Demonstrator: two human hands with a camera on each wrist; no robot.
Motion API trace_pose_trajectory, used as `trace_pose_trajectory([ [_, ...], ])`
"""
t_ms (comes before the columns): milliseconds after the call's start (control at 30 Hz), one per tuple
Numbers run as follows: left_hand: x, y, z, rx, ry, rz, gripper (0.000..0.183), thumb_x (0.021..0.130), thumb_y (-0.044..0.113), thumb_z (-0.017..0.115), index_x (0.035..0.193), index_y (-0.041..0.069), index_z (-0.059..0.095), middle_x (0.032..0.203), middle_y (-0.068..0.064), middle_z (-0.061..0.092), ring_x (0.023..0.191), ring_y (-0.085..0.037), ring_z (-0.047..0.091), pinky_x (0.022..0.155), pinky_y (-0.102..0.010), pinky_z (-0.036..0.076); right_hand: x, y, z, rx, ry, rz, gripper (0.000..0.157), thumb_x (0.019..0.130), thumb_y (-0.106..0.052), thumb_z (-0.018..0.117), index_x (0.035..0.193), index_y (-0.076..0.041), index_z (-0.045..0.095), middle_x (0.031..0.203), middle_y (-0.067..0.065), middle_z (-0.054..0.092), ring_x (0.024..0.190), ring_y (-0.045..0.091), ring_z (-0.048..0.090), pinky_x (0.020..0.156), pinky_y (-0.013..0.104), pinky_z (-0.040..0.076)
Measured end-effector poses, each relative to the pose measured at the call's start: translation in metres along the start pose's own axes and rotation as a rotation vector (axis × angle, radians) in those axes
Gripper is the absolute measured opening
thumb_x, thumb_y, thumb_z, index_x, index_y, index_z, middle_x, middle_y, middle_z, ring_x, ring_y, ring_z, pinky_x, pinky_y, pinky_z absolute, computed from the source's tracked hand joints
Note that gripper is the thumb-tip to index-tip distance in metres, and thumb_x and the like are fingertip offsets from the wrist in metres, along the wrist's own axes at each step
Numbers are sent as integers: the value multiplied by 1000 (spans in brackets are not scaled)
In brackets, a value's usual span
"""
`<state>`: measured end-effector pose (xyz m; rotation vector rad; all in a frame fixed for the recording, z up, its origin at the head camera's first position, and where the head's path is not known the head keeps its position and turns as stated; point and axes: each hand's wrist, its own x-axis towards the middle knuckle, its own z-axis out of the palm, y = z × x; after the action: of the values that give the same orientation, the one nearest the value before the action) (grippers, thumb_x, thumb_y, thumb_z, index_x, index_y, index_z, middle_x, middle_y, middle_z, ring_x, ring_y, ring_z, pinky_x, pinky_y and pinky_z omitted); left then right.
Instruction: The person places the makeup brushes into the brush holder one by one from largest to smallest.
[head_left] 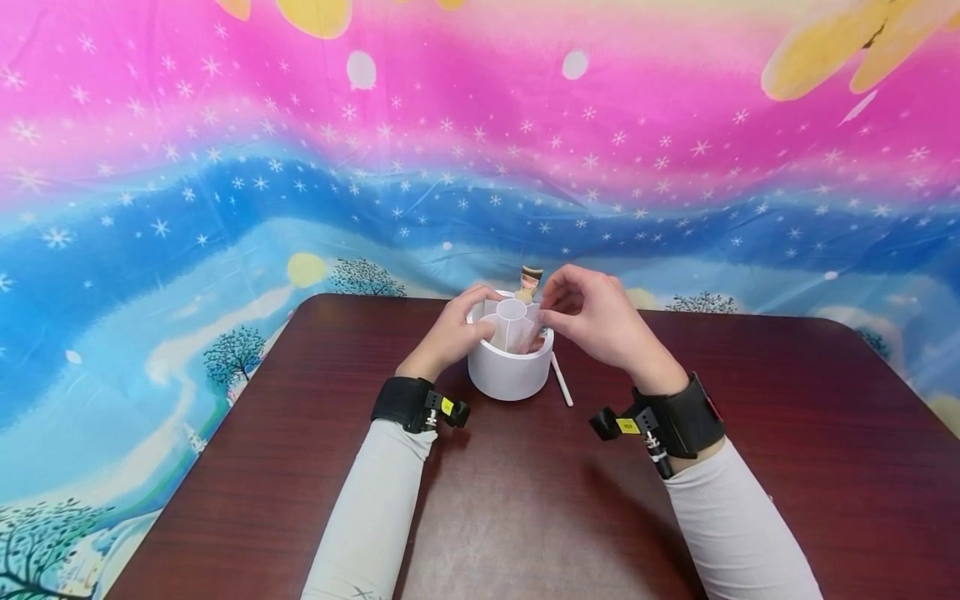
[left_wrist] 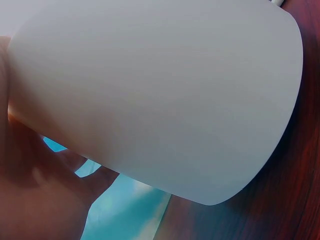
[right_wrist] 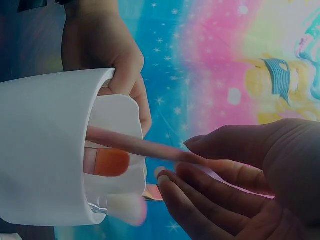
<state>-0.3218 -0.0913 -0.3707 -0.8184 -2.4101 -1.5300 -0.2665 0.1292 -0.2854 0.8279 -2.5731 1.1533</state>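
Note:
A white round brush holder [head_left: 508, 373] with inner dividers stands on the table. My left hand [head_left: 453, 329] grips its rim at the left, fingers over the edge; in the left wrist view the smooth holder wall [left_wrist: 165, 100] fills most of the picture. Over the opening, my right hand [head_left: 600, 317] pinches a slim pinkish stick [right_wrist: 135, 145] between thumb and fingers. The stick's lower end is hidden inside the holder. Beside it in the right wrist view are an orange-tipped makeup brush [right_wrist: 112, 162] and a white-and-pink bristled brush [right_wrist: 127, 207].
A thin white stick [head_left: 561, 382] lies on the dark wood table [head_left: 525, 500], just right of the holder. Behind the holder's rim rises a brush with a dark and copper head [head_left: 531, 279]. A colourful printed cloth [head_left: 480, 150] hangs behind the table.

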Motion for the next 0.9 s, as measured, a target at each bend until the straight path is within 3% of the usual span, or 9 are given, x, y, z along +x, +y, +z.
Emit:
trace_pose_trajectory([
  [367,1,-2,0,1,0,-20,41,68,5,55,106,18,63,115,8,52,107,-11,43,88,-43,38,2,6,-3,-56,0,9,15,83,-16,68,95,-9,62,86,1,63,78,11,59,73,36,49],
  [700,0,-1,0,-13,2,-25,41,68,4,54,106,18,62,115,7,52,108,-12,43,89,-44,38,3,25,-9,-272,89,112,14,85,-19,63,93,-7,62,83,5,65,76,17,58,69,39,47],
  [900,0,-1,0,-14,-4,-16,41,68,4,54,107,14,62,117,3,52,109,-15,43,89,-46,37,2,41,-6,-353,-13,196,22,86,-19,61,99,-2,62,88,10,65,80,23,58,70,42,48],
])
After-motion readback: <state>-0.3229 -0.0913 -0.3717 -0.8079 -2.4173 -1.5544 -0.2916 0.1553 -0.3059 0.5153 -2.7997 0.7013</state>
